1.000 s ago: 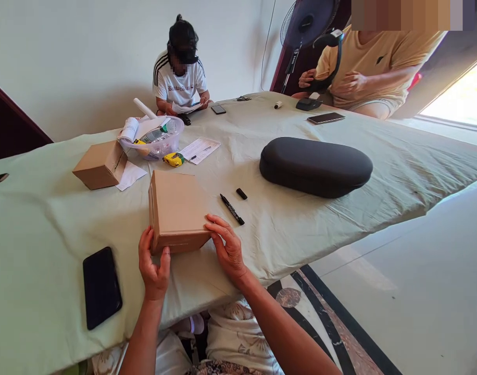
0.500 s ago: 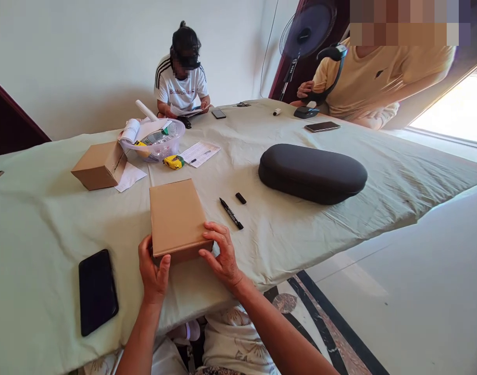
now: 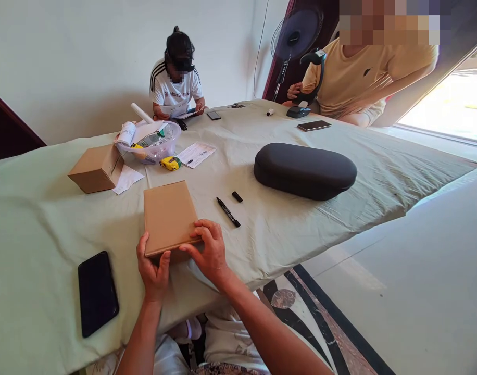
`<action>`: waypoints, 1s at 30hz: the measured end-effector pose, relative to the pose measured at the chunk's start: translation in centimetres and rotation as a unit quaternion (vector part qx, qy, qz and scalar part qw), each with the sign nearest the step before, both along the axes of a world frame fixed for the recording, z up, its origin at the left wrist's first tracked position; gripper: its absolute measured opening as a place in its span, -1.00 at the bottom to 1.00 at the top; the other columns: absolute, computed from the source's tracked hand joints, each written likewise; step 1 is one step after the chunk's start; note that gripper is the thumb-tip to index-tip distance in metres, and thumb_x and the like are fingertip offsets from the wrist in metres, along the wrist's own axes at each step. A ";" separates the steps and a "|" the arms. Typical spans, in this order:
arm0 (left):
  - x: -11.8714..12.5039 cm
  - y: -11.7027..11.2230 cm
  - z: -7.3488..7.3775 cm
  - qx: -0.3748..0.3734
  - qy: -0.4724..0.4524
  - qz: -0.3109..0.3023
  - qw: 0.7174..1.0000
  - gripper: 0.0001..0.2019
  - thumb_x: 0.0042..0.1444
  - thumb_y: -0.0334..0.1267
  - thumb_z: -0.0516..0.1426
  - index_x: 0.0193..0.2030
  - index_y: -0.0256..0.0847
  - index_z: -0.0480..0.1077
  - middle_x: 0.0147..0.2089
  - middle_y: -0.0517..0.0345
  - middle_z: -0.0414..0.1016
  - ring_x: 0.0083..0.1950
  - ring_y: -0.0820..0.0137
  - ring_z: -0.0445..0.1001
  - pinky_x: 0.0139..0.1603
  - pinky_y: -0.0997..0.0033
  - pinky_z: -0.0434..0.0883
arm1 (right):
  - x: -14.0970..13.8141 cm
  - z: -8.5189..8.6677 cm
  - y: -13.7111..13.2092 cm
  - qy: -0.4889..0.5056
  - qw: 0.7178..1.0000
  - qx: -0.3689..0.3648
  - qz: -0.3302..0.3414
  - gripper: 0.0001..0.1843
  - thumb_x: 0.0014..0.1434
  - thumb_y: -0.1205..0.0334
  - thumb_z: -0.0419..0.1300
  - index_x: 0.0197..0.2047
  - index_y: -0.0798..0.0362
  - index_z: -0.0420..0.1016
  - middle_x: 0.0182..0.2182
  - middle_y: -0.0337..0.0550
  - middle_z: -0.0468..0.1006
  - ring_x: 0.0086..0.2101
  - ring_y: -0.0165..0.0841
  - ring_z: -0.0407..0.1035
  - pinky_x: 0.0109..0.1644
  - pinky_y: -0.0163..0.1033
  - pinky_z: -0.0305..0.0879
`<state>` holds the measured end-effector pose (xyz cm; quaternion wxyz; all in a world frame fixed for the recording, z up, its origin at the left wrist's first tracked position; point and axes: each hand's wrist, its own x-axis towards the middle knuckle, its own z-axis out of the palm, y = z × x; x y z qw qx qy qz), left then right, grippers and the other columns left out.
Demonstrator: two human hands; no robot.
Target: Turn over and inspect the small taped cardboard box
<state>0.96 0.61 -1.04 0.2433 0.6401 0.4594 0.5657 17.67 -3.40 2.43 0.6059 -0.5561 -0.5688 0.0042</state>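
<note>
A closed brown cardboard box (image 3: 167,213) lies on the pale green tablecloth (image 3: 47,224) right in front of me. My left hand (image 3: 152,269) grips its near left corner, thumb on top. My right hand (image 3: 208,251) wraps its near right corner, fingers curled over the top edge. An uncapped black marker (image 3: 228,211) and its cap (image 3: 237,196) lie just right of the box.
A black phone (image 3: 97,291) lies at my left. Farther back are a second cardboard box (image 3: 95,168), a clear bowl of supplies (image 3: 152,141), a yellow tape measure (image 3: 170,163) and a black oval case (image 3: 304,171). Two people sit at the far side.
The box has tipped toward me, so its top now faces up and its front side is hidden. My right hand slid in over the near right corner.
</note>
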 end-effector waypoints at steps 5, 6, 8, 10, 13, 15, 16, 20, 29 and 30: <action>-0.1 -0.1 0.2 0.028 0.020 0.016 0.999 -0.37 0.19 0.09 0.15 0.32 -0.16 0.20 0.27 -0.14 0.32 0.29 0.14 0.33 0.32 0.14 0.25 | 2.9 -0.9 0.2 0.049 0.989 0.022 0.135 -0.82 0.37 0.11 0.11 -0.07 -0.09 0.51 0.01 -0.08 0.57 0.04 -0.23 0.44 0.13 -0.03 0.39; -0.1 0.0 0.2 0.028 0.021 0.019 0.999 -0.37 0.19 0.09 0.14 0.32 -0.16 0.20 0.27 -0.14 0.33 0.29 0.14 0.33 0.31 0.15 0.25 | 3.1 -1.2 0.4 0.073 0.987 0.014 0.142 -0.79 0.37 0.10 0.09 -0.04 -0.09 0.50 0.04 -0.07 0.55 0.07 -0.24 0.44 0.12 -0.05 0.41; -0.1 0.1 0.0 0.030 0.021 0.023 0.999 -0.39 0.20 0.09 0.13 0.31 -0.16 0.21 0.25 -0.14 0.35 0.28 0.14 0.35 0.30 0.17 0.27 | 3.3 -2.0 0.7 0.124 0.983 -0.008 0.139 -0.74 0.36 0.07 0.10 0.03 -0.08 0.48 0.11 -0.05 0.51 0.07 -0.24 0.44 0.05 -0.11 0.46; -0.2 0.2 -0.1 0.038 0.022 0.025 0.999 -0.41 0.23 0.09 0.10 0.30 -0.17 0.22 0.24 -0.14 0.36 0.27 0.16 0.35 0.28 0.19 0.28 | 3.2 -2.8 1.0 0.159 0.977 -0.039 0.140 -0.67 0.34 0.04 0.12 0.10 -0.09 0.45 0.10 -0.05 0.51 0.02 -0.27 0.47 -0.03 -0.18 0.50; -0.1 0.2 0.1 0.046 0.017 0.030 0.998 -0.43 0.25 0.11 0.07 0.28 -0.17 0.24 0.23 -0.13 0.36 0.27 0.17 0.36 0.28 0.22 0.27 | 3.1 -3.3 1.1 0.170 0.969 -0.078 0.162 -0.65 0.33 0.05 0.12 0.13 -0.10 0.44 0.03 -0.10 0.55 -0.06 -0.31 0.50 -0.04 -0.20 0.50; 0.0 0.1 0.3 0.038 0.001 0.037 0.999 -0.41 0.24 0.15 0.06 0.27 -0.18 0.24 0.23 -0.13 0.36 0.24 0.18 0.37 0.26 0.24 0.29 | 3.1 -3.3 0.9 0.162 0.970 -0.081 0.162 -0.66 0.33 0.06 0.12 0.13 -0.09 0.45 0.05 -0.10 0.55 -0.01 -0.29 0.48 0.00 -0.17 0.49; 0.1 0.1 0.5 0.031 -0.014 0.041 0.999 -0.39 0.24 0.18 0.05 0.27 -0.19 0.23 0.22 -0.14 0.35 0.22 0.19 0.39 0.24 0.25 0.30 | 3.1 -3.2 0.8 0.154 0.972 -0.080 0.156 -0.65 0.33 0.06 0.12 0.14 -0.09 0.45 0.07 -0.09 0.54 0.03 -0.27 0.46 0.01 -0.17 0.48; 0.1 0.2 0.7 0.009 -0.074 0.047 0.996 -0.32 0.21 0.27 0.00 0.28 -0.20 0.17 0.21 -0.15 0.32 0.17 0.19 0.41 0.17 0.25 0.35 | 3.1 -2.8 0.5 0.135 0.977 -0.089 0.138 -0.62 0.33 0.05 0.13 0.17 -0.10 0.46 0.10 -0.07 0.53 0.04 -0.23 0.47 -0.03 -0.17 0.50; 0.4 -0.3 0.5 -0.050 -0.066 -0.075 0.994 -0.41 0.20 0.16 0.09 0.22 -0.18 0.20 0.27 -0.20 0.29 0.31 0.13 0.32 0.29 0.17 0.30 | 4.0 -3.3 0.4 0.224 0.972 -0.034 0.066 -0.61 0.37 -0.05 0.07 0.13 -0.12 0.50 0.12 -0.10 0.53 0.17 -0.18 0.36 0.29 0.08 0.28; 0.5 -0.3 0.5 -0.051 -0.065 -0.088 0.993 -0.43 0.21 0.14 0.10 0.21 -0.18 0.20 0.28 -0.20 0.28 0.33 0.13 0.30 0.30 0.16 0.29 | 4.0 -3.4 0.4 0.229 0.971 -0.032 0.061 -0.61 0.36 -0.06 0.07 0.12 -0.11 0.51 0.12 -0.10 0.54 0.17 -0.18 0.36 0.30 0.09 0.27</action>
